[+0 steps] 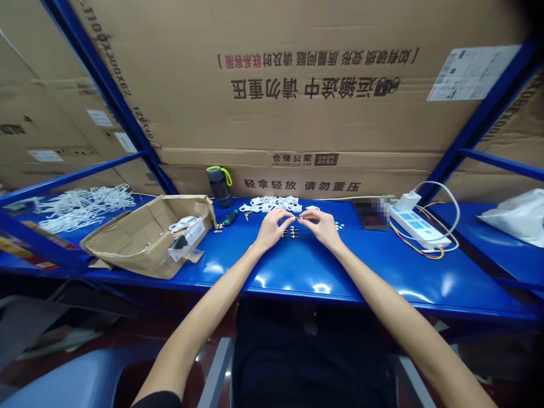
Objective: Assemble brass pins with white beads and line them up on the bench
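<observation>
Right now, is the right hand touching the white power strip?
Apart. The head view shows the right hand left of the white power strip, with the blue table showing between them.

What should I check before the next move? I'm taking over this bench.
1. Left hand and right hand both pinching the small metal part: ok, their fingertips meet at it.
2. How that part is seated: cannot tell, too small in this view.
3. Small metal fittings in front of the hands: ok, lined up on the blue bench.
4. White plastic pieces beyond the hands: ok, piled within reach.
5. Green-handled tool: ok, lying beside the cardboard box.
</observation>
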`<state>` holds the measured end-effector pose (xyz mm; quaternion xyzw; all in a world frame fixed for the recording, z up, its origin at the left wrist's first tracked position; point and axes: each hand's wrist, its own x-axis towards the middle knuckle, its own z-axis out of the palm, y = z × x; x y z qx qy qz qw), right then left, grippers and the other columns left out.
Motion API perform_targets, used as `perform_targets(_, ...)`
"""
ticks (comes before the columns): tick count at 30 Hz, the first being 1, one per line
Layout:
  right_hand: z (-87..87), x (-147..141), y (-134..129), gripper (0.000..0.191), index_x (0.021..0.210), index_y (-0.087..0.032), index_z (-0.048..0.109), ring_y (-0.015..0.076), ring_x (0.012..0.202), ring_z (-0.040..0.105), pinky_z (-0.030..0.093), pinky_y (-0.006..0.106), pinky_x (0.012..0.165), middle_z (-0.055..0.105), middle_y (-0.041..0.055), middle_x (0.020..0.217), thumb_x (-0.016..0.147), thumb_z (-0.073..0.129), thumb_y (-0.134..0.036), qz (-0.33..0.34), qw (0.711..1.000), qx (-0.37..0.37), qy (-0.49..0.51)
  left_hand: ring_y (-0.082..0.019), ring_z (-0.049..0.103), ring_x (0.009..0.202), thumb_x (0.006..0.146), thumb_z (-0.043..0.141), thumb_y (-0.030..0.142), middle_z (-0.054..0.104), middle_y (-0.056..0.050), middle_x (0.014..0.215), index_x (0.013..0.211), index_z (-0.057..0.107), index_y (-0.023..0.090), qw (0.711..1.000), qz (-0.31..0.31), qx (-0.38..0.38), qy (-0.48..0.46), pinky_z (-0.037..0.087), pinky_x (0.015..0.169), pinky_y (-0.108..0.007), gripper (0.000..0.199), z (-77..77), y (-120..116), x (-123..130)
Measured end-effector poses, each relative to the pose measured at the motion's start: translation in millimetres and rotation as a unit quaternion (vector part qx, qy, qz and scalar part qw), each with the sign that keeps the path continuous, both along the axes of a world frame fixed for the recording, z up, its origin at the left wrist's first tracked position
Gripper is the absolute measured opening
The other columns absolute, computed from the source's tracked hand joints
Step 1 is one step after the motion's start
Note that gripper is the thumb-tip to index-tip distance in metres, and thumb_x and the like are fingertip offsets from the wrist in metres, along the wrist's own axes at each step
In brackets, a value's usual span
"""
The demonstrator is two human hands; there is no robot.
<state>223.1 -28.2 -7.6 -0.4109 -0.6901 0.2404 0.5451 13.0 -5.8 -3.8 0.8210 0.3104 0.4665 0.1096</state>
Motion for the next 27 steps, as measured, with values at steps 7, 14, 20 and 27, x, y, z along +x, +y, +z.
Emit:
perform_targets(7,0.2,0.3,-1.4,0.023,0.095,-0.023,0.079,0.0258,0.085,0.078,0.063,0.04,0.087,0.081,0.006,0.095,0.089,0.075,-0.045,-0.015,0.998,0.038,-0.049,-0.019,0.062,0.086,0.102,0.062,0.042,0.074,-0.004,0.096,0.099,0.075,0.022,1.0,0.003,-0.003,0.002,0.051,0.085,-0.035,0.025,0.5,-0.4,-0.5)
perform_targets(14,-1.4,1.6,-0.9,0.016,0.097,-0.023,0.08,0.0238,0.08,0.077,0.062,0.038,0.081,0.081,0.0053,0.092,0.094,0.071,-0.037,-0.044,0.99,0.091,-0.099,-0.019,0.063,0.086,0.1,0.065,0.041,0.076,-0.005,0.097,0.096,0.076,0.021,1.0,0.002,-0.021,-0.023,0.052,0.084,-0.035,0.024,2.6,-3.3,1.8)
perform_targets(20,-4.5,4.9,1.8,0.013,0.099,-0.023,0.08,0.0231,0.08,0.077,0.062,0.036,0.08,0.082,0.0056,0.095,0.096,0.069,-0.03,-0.058,0.976,0.141,-0.155,-0.019,0.064,0.085,0.1,0.066,0.042,0.077,-0.005,0.097,0.096,0.077,0.021,0.999,-0.003,-0.027,-0.033,0.052,0.083,-0.035,0.024,3.4,-4.2,2.6)
perform_targets(27,-12.2,7.7,6.1,0.018,0.104,-0.023,0.079,0.0236,0.089,0.076,0.061,0.036,0.085,0.081,0.0072,0.099,0.101,0.063,-0.029,-0.05,0.955,0.204,-0.211,-0.019,0.064,0.082,0.099,0.067,0.044,0.077,-0.005,0.095,0.095,0.078,0.021,0.999,-0.016,-0.029,-0.036,0.052,0.084,-0.035,0.025,0.5,-4.1,3.8)
